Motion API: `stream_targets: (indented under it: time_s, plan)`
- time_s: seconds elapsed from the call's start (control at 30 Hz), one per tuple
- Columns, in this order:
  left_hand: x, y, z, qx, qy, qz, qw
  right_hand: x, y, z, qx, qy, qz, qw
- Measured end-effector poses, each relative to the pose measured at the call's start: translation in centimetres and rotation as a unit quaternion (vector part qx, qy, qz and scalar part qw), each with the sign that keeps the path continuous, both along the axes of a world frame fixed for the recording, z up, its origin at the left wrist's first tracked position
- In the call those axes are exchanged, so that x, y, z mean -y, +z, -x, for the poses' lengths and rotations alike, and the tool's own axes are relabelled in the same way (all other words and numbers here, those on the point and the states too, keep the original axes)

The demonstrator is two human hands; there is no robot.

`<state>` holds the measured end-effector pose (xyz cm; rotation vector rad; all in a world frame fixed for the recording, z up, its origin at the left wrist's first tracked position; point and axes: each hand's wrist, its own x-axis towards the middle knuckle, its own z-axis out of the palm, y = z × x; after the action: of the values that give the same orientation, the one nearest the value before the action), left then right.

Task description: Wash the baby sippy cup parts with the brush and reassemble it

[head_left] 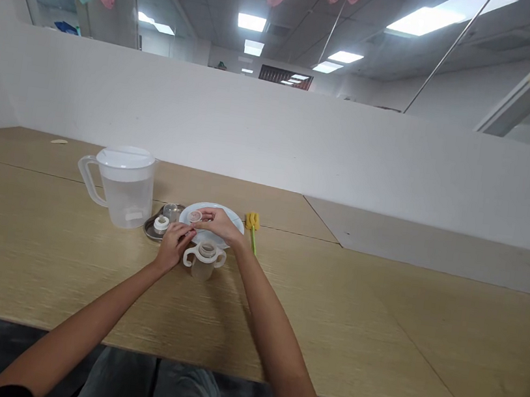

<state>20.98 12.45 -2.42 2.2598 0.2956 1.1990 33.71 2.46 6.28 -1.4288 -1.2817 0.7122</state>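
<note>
My right hand (220, 224) reaches over a white plate (237, 215), its fingers pinched on a small clear round piece (195, 216) like a cap or ring. Just left of it, my left hand (176, 242) is closed at the plate's near edge, its fingertips close to those of the right. What it holds, if anything, is hidden. In front of the plate stands a translucent two-handled baby cup (202, 268), with no lid on its round opening. A dark metal tray (148, 229) left of the plate carries a white ring-shaped collar (161, 223) and a clear dome cover (172, 212).
A large lidded clear pitcher (128, 196) stands left of the tray. Right of the plate lies a yellow sponge brush (252, 221) with a green handle. The wooden table (351, 322) ends at a white wall (235, 128) below a window.
</note>
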Motion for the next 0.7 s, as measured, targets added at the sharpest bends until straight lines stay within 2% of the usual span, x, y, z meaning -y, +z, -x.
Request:
stream_targets:
  time_s: [0.1,0.23,0.33,0.4,0.47,0.57,0.6,0.7]
  plan:
    - [0.1,0.0,0.0,-0.002,-0.001,0.001,1.0,0.4,0.2,-0.6,-0.047,0.0,0.012,0.999]
    - [0.1,0.1,0.1,-0.005,-0.001,-0.001,1.0,0.8,0.5,-1.6,-0.023,-0.007,0.044,0.999]
    - [0.2,0.2,0.1,-0.003,0.001,0.001,1.0,1.0,0.7,-2.3,0.028,-0.024,0.065,0.997]
    - [0.2,0.2,0.1,-0.001,0.001,0.003,1.0,1.3,1.0,-2.7,0.116,-0.046,0.089,0.988]
    - [0.3,0.3,0.2,0.0,0.0,0.004,1.0,1.6,1.3,-2.9,0.272,-0.084,0.133,0.949]
    - [0.3,0.3,0.3,0.0,-0.003,0.006,1.0,1.9,1.3,-3.1,0.452,-0.14,0.184,0.862]
    - [0.4,0.3,0.3,0.0,-0.005,0.007,1.0,1.8,1.1,-3.1,0.475,-0.149,0.191,0.846]
    - [0.4,0.4,0.3,0.0,-0.009,0.007,1.0,1.4,0.0,-3.3,0.489,-0.15,0.202,0.835]
